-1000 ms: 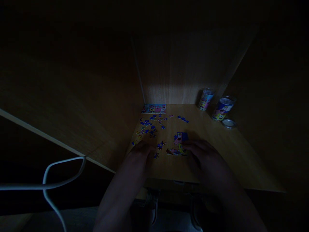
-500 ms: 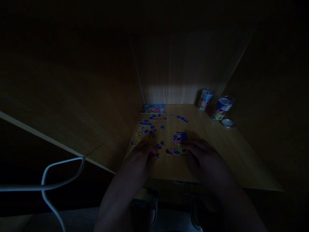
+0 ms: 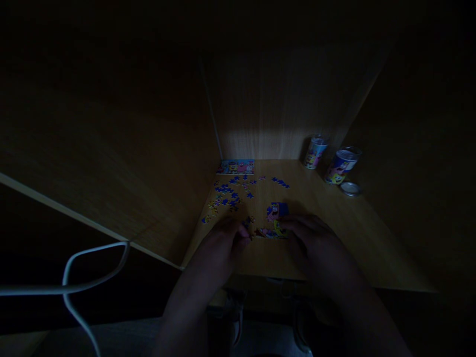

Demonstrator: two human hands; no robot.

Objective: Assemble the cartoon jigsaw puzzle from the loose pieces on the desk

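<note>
The scene is very dark. My left hand (image 3: 226, 238) rests on the wooden desk (image 3: 334, 248) with its fingertips pinched on a small puzzle piece beside the joined patch of puzzle (image 3: 274, 223). My right hand (image 3: 310, 235) lies on the desk with its fingers curled against the right edge of that patch, pressing on it. Several loose blue and yellow puzzle pieces (image 3: 228, 196) are scattered behind my left hand. A small printed picture card (image 3: 237, 167) leans at the back wall.
Two printed cylindrical tins (image 3: 314, 152) (image 3: 340, 167) stand at the back right, with a round lid (image 3: 351, 189) lying beside them. Wooden panels wall in the desk left, back and right. A white cable (image 3: 80, 277) loops at lower left.
My left hand has slid right and slightly forward, from the loose pieces towards the joined patch, pinching a piece. My right hand has stayed at the patch's edge.
</note>
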